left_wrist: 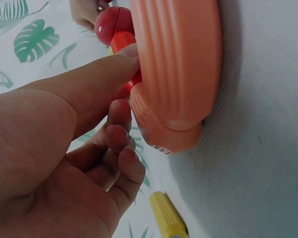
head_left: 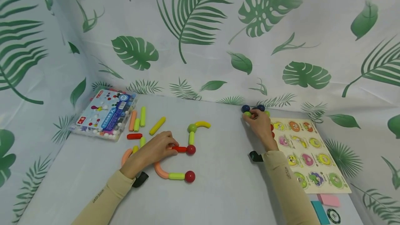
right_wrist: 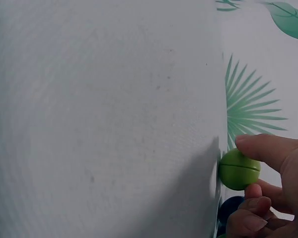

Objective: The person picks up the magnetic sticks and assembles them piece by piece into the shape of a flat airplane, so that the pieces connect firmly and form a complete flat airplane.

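This looks like a staged play corner set up for recording, not a lived-in room. A white cloth printed with green palm and monstera leaves (head_left: 200,27) hangs as backdrop on the far and left sides and drapes over the table (head_left: 225,183). Toys lie on it: a clear plastic box of magnetic rods (head_left: 104,114) at the far left corner, and a wooden peg puzzle board (head_left: 309,155) along the right edge.
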A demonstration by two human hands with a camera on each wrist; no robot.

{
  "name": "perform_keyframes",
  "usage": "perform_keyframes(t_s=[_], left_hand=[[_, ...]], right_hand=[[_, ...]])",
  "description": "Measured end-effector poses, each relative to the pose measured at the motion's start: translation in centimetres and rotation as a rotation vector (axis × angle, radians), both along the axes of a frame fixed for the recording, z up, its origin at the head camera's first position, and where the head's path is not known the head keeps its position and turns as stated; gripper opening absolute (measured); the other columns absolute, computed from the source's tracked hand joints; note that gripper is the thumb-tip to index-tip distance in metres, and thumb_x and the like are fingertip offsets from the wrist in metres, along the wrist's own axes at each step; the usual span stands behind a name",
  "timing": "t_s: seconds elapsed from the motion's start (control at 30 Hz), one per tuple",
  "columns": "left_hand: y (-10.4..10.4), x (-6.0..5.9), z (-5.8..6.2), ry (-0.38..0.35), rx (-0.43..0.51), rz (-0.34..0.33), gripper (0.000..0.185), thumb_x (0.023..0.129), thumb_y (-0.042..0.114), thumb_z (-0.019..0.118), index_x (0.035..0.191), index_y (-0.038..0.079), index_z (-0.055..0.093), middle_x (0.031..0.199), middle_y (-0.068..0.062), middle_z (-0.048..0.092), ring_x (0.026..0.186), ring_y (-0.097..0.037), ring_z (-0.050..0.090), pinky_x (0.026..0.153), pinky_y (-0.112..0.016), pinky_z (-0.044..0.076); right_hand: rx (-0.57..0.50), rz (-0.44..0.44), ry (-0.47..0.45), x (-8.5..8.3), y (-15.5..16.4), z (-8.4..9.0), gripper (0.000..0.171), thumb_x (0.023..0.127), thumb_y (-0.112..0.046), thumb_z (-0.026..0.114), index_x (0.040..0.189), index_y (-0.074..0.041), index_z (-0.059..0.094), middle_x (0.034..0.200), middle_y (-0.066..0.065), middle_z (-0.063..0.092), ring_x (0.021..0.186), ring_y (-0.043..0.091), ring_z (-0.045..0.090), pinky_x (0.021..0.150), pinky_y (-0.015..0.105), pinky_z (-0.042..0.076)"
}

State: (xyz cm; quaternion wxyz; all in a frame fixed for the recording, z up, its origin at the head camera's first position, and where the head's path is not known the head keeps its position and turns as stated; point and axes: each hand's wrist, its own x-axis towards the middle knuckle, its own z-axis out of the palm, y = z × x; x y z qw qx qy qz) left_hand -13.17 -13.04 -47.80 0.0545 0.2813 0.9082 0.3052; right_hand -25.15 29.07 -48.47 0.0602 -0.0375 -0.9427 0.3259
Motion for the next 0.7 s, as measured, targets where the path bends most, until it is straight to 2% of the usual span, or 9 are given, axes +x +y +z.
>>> perform_keyframes(t_s=[0.27, 0.43, 0.7], left_hand=[[0.1, 0.0, 0.1, -0.011, -0.001, 0.009, 0.026, 0.086, 0.022, 0.082, 0.107, 0.008, 0.079, 0.082, -0.001, 0.053, 0.073, -0.009, 0.043, 0.061, -0.019, 0.035], [0.2, 0.0, 0.1, -0.016, -0.001, 0.012, 0.026, 0.086, 0.022, 0.082, 0.107, 0.008, 0.079, 0.083, -0.001, 0.053, 0.074, -0.009, 0.043, 0.061, -0.019, 0.035], [0.1, -0.1, 0.1, -0.011, 0.000, 0.006, 0.026, 0.086, 0.021, 0.082, 0.107, 0.007, 0.079, 0.083, -0.001, 0.053, 0.074, -0.009, 0.043, 0.061, -0.019, 0.035]], right_hand=[[0.010, 0.027, -0.006, 0.0, -0.3, -0.3, 0.045, 0.095, -0.028, 0.072, 0.129, 0.000, 0.063, 0.118, 0.019, 0.059, 0.105, 0.031, 0.051, 0.085, 0.036, 0.042], [-0.019, 0.054, -0.035, 0.6, -0.5, 0.0, 0.044, 0.095, -0.030, 0.072, 0.130, -0.004, 0.063, 0.121, 0.016, 0.062, 0.104, 0.030, 0.056, 0.081, 0.035, 0.049], [-0.043, 0.153, -0.038, 2.3, -2.8, 0.3, 0.044, 0.092, -0.037, 0.075, 0.128, -0.013, 0.065, 0.118, 0.009, 0.064, 0.098, 0.025, 0.055, 0.074, 0.033, 0.048]])
